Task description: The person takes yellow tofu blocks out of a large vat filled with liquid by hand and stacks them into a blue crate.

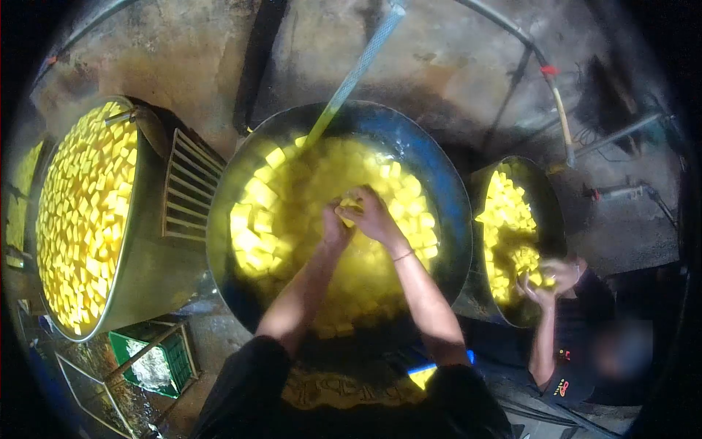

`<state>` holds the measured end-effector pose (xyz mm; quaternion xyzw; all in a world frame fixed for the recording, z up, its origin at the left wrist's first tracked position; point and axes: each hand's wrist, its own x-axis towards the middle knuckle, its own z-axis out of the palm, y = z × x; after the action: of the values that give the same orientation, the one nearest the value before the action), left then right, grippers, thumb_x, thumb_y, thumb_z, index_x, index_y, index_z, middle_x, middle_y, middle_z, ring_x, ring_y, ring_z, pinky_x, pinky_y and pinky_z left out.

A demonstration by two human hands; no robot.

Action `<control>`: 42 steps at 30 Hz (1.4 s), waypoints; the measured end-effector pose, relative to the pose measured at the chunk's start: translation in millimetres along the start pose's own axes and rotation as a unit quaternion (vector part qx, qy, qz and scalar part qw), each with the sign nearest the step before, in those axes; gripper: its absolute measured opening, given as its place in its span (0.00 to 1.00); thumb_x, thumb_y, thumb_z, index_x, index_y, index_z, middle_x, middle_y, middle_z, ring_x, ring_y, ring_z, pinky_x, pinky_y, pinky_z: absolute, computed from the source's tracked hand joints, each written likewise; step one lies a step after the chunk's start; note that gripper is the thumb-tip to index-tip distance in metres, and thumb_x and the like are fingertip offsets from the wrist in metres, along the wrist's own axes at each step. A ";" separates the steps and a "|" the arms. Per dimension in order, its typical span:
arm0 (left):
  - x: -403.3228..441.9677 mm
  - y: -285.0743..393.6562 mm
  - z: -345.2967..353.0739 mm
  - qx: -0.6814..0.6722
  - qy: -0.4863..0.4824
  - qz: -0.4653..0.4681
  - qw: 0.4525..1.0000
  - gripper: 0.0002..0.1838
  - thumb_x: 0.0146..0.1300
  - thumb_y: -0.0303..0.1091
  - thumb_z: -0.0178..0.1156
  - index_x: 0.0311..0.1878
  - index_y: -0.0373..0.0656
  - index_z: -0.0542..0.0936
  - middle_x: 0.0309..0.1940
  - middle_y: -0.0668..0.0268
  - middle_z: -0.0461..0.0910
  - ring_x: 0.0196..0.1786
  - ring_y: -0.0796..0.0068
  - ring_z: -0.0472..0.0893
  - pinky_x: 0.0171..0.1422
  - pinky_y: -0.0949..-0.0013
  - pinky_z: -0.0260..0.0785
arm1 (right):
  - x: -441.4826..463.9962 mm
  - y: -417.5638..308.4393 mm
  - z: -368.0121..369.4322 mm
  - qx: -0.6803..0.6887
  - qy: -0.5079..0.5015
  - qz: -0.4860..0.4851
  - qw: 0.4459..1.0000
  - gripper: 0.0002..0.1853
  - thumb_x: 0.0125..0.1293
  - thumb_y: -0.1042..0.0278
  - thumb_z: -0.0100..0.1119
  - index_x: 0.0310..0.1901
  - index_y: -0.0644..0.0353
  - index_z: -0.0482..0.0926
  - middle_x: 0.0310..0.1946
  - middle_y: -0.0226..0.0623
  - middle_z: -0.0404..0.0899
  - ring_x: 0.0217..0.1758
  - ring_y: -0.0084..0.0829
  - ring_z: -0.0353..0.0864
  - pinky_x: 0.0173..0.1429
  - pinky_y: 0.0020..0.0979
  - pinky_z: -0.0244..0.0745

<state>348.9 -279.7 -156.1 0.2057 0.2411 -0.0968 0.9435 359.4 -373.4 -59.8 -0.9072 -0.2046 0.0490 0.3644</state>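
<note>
Both my hands meet over the middle of a large round dark vat of cloudy yellow liquid. My left hand and my right hand are closed round a yellow piece between them. Pale yellow blocks float along the left side, and more yellow blocks lie along the right. A mesh-patterned hose reaches down into the vat from above.
A tall metal drum full of yellow blocks stands left, beside a slatted rack. Lower left is a green crate with white contents. On the right, a co-worker's hands hold yellow blocks over a smaller tub.
</note>
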 end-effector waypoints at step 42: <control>-209.1 -131.2 137.3 0.075 -0.293 -0.294 0.907 0.27 0.65 0.62 0.44 0.42 0.45 0.74 0.34 0.66 0.78 0.38 0.73 0.80 0.41 0.68 0.75 | -279.4 -61.4 -144.8 0.083 0.166 0.119 0.975 0.45 0.45 0.54 0.73 0.66 0.54 0.63 0.70 0.57 0.49 0.73 0.54 0.49 0.73 0.45 0.51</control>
<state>188.1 -439.5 12.3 0.1575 -0.0043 -0.4438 0.8821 118.6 -539.9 70.9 -0.8870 -0.0268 -0.0418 0.4591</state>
